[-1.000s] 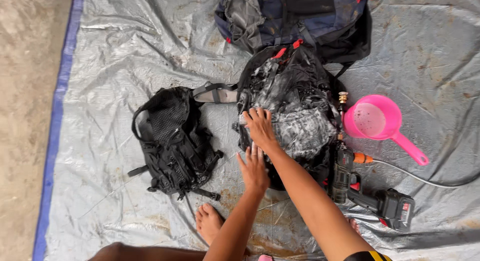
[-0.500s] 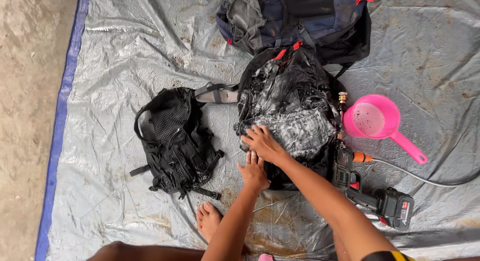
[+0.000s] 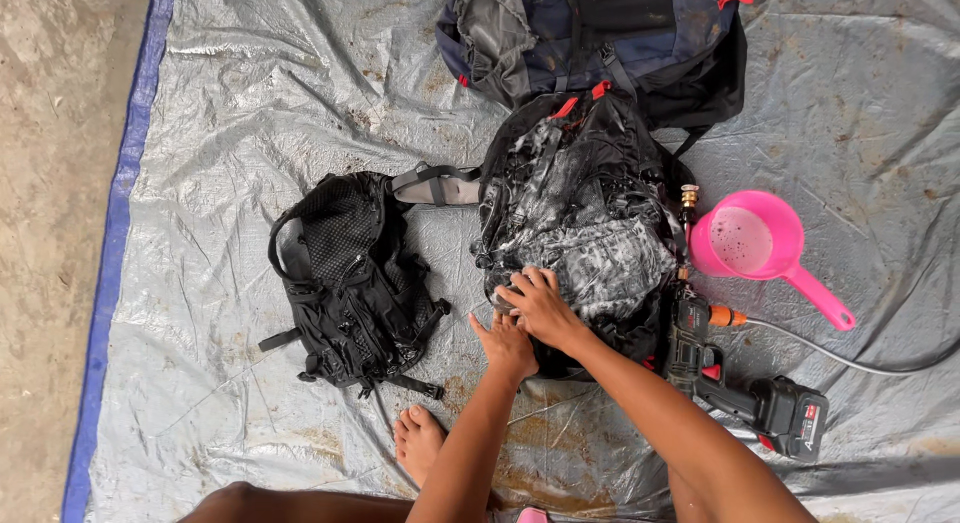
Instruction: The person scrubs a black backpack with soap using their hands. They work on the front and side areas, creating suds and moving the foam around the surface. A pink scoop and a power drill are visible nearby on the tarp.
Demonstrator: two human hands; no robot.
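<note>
Along the left edge of the grey tarp [image 3: 250, 103], by its blue border, nothing lies but streaks of brown mud. Further in lies a small black backpack [image 3: 350, 283], straps up, looking dry and free of foam, so by the look of it not yet scrubbed. A bare foot [image 3: 418, 438] rests on the tarp below it.

At the middle of the tarp lies the soapy black backpack [image 3: 580, 223], its fabric wet and covered with white lather over most of the visible face. The left hand [image 3: 507, 345] lies flat, fingers together, against its lower left edge. The right hand [image 3: 540, 305], fingers spread and slightly curled, presses down on the lathered fabric just above the left; neither hand holds a brush or cloth. The lathering seems well advanced, while rinsing has not begun, since the foam is all in place.

At the top edge of the tarp a grey and navy backpack [image 3: 600, 33] lies touching the soapy one, without visible foam. To the right stand a pink dipper [image 3: 750, 243] and a cordless spray gun [image 3: 740, 383] with its hose [image 3: 850, 358], both untouched.
</note>
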